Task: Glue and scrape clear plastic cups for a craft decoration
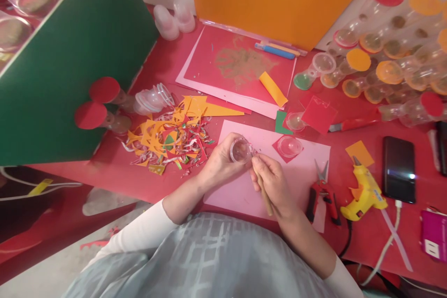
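My left hand [222, 156] is wrapped round a small clear plastic cup [240, 150], its round mouth tipped toward me. In my right hand [270, 177] is a tool with a light brown, stick-like handle [265, 196]; its working end is at the cup's right side, too small to make out. Beneath both hands lies a pale pink sheet [230, 200]. Right of the cup, a round clear plastic piece [289, 146] sits on a red paper square. Beyond it, another clear piece [295, 121] lies against a red square [319, 114].
Orange paper scraps [153, 135] are heaped on the left. On the right are red-handled snips [323, 193], a yellow glue gun [365, 191], a black phone [399, 167] and a red-handled cutter [359, 123]. Several clear bottle shapes with coloured discs [358, 60] stand at back right.
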Tool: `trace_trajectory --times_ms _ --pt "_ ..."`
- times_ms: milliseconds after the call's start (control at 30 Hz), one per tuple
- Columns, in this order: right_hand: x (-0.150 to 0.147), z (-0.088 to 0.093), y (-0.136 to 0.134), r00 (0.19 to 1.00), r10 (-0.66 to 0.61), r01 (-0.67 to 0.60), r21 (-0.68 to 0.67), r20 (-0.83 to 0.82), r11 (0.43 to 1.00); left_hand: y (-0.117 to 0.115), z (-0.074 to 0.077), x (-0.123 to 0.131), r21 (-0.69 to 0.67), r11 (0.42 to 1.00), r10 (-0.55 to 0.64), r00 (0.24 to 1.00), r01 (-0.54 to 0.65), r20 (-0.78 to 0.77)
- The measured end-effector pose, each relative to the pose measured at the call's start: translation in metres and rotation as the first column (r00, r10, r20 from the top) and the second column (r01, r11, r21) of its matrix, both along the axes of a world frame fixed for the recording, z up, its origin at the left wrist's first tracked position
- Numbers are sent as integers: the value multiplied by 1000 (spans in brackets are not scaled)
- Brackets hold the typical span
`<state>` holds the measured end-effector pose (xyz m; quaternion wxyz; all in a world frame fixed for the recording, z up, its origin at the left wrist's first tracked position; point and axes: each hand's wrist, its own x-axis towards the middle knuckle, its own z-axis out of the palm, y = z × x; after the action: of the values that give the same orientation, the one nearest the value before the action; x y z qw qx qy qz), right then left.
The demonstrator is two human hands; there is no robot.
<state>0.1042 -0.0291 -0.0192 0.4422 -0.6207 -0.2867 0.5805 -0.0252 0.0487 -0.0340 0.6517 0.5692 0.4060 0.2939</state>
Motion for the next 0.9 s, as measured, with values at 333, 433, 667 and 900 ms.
trace_trajectory --times_ms 333,433,667,900 --pt "6 -1 2 991 8 -13 -37 -135 999 -1 -4 -1 -32 999 -10 999 11 36" --pt "8 0 4 986 23 -31 -44 -164 999 -2 -7 -1 -28 1000 -4 998 6 62" --pt "11 0 3 980 4 -8 -20 -198 1000 1 -4 -3 -2 1000 -24 998 24 53" --pt "10 1 -1 999 7 -9 65 35 998 2 -8 -3 71 997 33 999 -34 13"
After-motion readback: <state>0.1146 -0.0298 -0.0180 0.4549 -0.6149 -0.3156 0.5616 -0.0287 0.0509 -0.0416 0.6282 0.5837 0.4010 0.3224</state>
